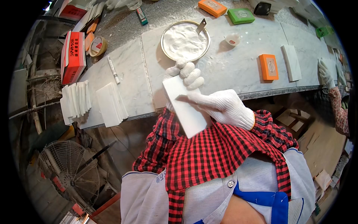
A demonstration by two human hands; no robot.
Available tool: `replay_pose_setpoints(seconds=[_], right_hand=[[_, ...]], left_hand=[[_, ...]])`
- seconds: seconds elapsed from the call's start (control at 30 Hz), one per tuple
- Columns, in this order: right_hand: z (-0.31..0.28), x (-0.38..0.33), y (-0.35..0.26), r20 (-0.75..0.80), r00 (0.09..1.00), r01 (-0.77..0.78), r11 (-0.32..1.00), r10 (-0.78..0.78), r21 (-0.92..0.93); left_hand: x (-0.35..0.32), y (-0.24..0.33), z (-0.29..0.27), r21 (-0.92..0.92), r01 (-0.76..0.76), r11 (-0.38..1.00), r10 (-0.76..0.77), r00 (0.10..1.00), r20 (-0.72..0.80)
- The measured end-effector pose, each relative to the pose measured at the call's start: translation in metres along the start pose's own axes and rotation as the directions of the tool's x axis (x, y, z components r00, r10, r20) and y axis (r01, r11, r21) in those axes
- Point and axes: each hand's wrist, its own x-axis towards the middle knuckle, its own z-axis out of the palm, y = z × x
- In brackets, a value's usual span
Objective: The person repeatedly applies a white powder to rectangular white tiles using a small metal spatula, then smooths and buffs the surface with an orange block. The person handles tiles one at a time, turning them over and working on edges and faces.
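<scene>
Left hand (pixel 186 74) grips white tile (pixel 184 106); right hand (pixel 223 106) grips a blade on it

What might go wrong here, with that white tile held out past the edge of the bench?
1. The white tile is held off the marble bench, gripped by the gloved left hand at its far end only. It might slip and fall.
2. The right hand presses a thin tool on the tile face; a slip might scratch it.
3. The pan of white powder sits just beyond; a knock might spill it.
</scene>
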Motion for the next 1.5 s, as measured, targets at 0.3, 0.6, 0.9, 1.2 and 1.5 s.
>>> replay_pose_setpoints(seconds=[0.3,0.6,0.9,1.2,1.5], right_hand=[[-0.007,0.013,-0.005,-0.136,0.99,-0.026,0.989,0.046,0.142],[-0.007,0.016,-0.005,-0.042,0.996,-0.067,0.991,0.073,0.119],[0.0,0.012,-0.01,-0.125,0.992,-0.027,0.971,-0.003,-0.236],[0.007,0.007,0.0,-0.116,0.992,0.028,0.988,-0.046,-0.151],[-0.003,0.0,0.003,0.028,0.997,-0.069,0.992,0.066,0.103]], left_hand=[[0.008,0.003,0.008,0.029,0.043,0.999,-0.04,0.994,-0.102],[0.009,0.006,0.005,0.04,0.166,0.985,-0.16,0.979,-0.126],[0.02,0.002,0.005,0.055,0.099,0.994,-0.097,0.995,-0.036],[0.01,-0.003,0.001,0.046,0.054,0.997,-0.051,0.997,-0.055],[0.01,0.007,-0.006,-0.006,0.068,0.998,-0.068,0.994,-0.09]])
